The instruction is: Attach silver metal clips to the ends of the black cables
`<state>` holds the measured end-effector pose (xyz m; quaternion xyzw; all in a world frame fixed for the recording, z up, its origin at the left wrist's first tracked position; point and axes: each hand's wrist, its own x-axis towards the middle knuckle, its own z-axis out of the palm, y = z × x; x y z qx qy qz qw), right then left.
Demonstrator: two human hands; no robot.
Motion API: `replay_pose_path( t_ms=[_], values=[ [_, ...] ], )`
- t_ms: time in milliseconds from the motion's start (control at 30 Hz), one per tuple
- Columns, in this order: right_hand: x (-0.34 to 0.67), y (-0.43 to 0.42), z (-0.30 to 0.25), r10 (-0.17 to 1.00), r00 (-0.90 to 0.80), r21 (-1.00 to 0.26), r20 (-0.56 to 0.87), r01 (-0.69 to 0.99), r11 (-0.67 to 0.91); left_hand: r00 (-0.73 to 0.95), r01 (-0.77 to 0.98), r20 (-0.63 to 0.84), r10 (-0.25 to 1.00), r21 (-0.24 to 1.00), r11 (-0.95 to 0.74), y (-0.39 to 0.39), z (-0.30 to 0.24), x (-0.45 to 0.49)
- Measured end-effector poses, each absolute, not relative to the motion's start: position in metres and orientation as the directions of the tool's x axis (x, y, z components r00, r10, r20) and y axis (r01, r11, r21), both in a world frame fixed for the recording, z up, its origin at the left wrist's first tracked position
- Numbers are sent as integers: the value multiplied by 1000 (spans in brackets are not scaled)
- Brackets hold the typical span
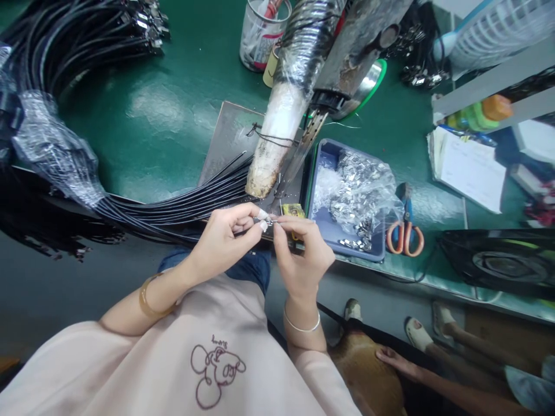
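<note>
My left hand is pinched closed, with white tape round its thumb and index fingertips. My right hand meets it, thumb and index finger also pinched. Between the fingertips is a small shiny metal piece, mostly covered, so its exact kind cannot be made out. Just above the hands, a soldering iron points down toward them beside a white-wrapped tube. A bundle of black cables runs in from the left, its ends near the tube's mouth. A small yellow item lies behind my right fingers.
To the right, a blue tray holds a plastic bag and small metal parts, with orange-handled scissors beside it. More black cables lie at upper left. A pen cup stands behind. Another person's hand is at lower right.
</note>
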<state>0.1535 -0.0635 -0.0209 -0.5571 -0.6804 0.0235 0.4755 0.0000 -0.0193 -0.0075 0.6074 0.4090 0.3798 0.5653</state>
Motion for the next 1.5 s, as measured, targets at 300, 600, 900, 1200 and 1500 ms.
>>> replay_pose_path(
  t_ms=[300,600,900,1200,1500],
  values=[
    [165,-66,-7,911,202,-872,360,420,251,357,437,630,690,540,-719,-36,-16,-1],
    [163,-83,-11,894,261,-866,365,447,224,622,48,-38,782,999,10,-13,-4,-19],
    [157,-81,-9,807,-143,-360,573,841,404,585,60,-5,811,998,-37,-19,-9,-17],
    [217,-74,-4,693,464,-612,551,790,-42,765,389,194,615,621,-680,-40,-19,-11],
    [246,-38,-5,938,283,-584,203,803,-116,717,-29,-165,677,963,266,-15,-11,-26]
  ],
)
